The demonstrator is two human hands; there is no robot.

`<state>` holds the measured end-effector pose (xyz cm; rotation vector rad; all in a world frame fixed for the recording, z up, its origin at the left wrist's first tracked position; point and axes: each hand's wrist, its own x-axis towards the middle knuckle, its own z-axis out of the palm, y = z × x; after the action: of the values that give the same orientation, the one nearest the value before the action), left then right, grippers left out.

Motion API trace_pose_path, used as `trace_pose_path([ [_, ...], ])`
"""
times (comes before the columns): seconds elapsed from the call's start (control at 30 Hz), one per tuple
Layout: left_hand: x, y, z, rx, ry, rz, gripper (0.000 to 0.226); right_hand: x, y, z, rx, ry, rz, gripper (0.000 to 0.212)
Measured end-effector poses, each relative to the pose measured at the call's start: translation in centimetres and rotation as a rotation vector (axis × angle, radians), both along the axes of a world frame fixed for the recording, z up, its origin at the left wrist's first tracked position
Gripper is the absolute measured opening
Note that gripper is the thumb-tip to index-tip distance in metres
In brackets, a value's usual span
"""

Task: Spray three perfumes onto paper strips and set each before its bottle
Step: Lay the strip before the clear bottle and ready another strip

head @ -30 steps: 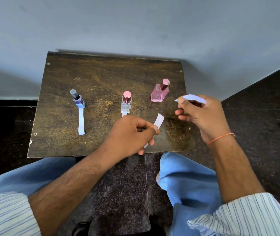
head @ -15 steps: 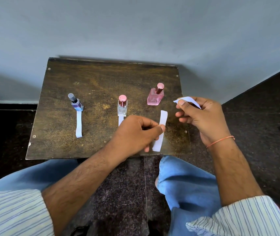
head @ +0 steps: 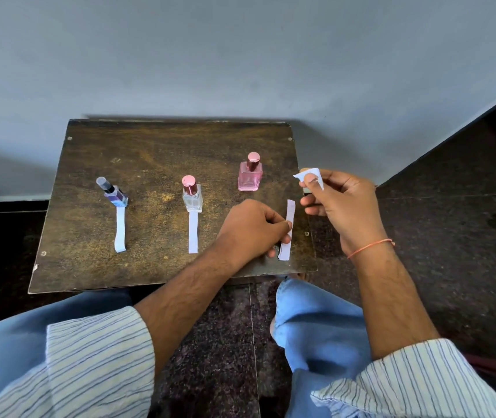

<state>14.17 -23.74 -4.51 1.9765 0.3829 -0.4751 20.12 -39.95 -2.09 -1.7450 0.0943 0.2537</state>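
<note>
Three perfume bottles stand in a row on a small dark wooden table (head: 156,152): a blue one (head: 113,193) at left, a clear one with a pink cap (head: 192,196) in the middle, a pink one (head: 250,176) at right. A white paper strip (head: 120,229) lies in front of the blue bottle and another strip (head: 193,232) in front of the clear bottle. My left hand (head: 252,229) pinches a third strip (head: 289,212) that lies near the table's right edge, right of and nearer me than the pink bottle. My right hand (head: 341,203) holds up a folded scrap of white paper (head: 308,175).
The table stands against a pale grey wall (head: 240,55). Dark stone floor (head: 451,236) lies to the right and below. My knees in blue trousers (head: 316,321) sit just under the table's front edge.
My left hand carried the third strip rightward and set it flat near the table's right edge. The right hand stayed raised with its paper scrap.
</note>
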Motion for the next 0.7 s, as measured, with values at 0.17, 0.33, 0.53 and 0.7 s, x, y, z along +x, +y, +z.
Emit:
trace_pose_path([
  [0.17, 0.3, -1.0, -0.5, -0.025, -0.011, 0.071, 0.026, 0.1, -0.4, 0.1, -0.003, -0.014, -0.01, 0.009],
  [0.33, -0.1, -1.8, -0.7, -0.031, 0.0, 0.132, 0.025, 0.2, -0.7, 0.2, -0.008, -0.011, -0.024, 0.01],
  [0.53, -0.8, -1.9, 0.9, 0.014, -0.024, 0.106, 0.027, 0.1, -0.7, 0.3, -0.019, -0.031, -0.022, 0.008],
  [0.7, -5.3, 1.2, 4.0, -0.207, 0.033, 0.004, 0.029, 0.1, -0.8, -0.1, -0.147, -0.19, 0.085, 0.022],
])
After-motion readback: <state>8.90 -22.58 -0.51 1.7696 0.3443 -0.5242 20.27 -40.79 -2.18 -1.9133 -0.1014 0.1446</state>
